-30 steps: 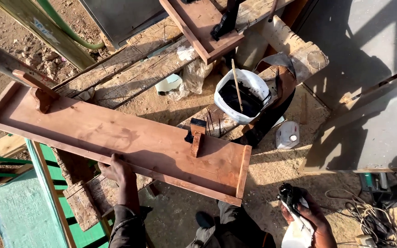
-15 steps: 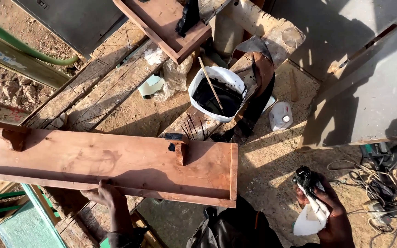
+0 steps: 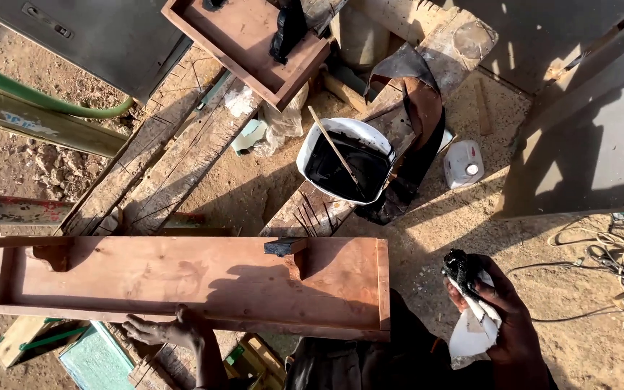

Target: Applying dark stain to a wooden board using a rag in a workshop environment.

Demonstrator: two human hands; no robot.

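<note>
Watching from afar, I see my left hand (image 3: 171, 332), fingers spread, resting on the near edge of the long wooden tray (image 3: 189, 285), which sits across rough planks (image 3: 160, 166). My right hand (image 3: 496, 318) pinches a stain-soaked rag (image 3: 471, 303). I judge drips could blotch the tray, and a shove could tip it off its supports.

Your left hand (image 3: 164, 334) has its palm hidden under the long reddish-brown wooden shelf board (image 3: 189, 285). By your right hand (image 3: 503, 321), the crumpled white stained rag (image 3: 473, 334) hides your palm; the lower edge crops your wrist.
</note>
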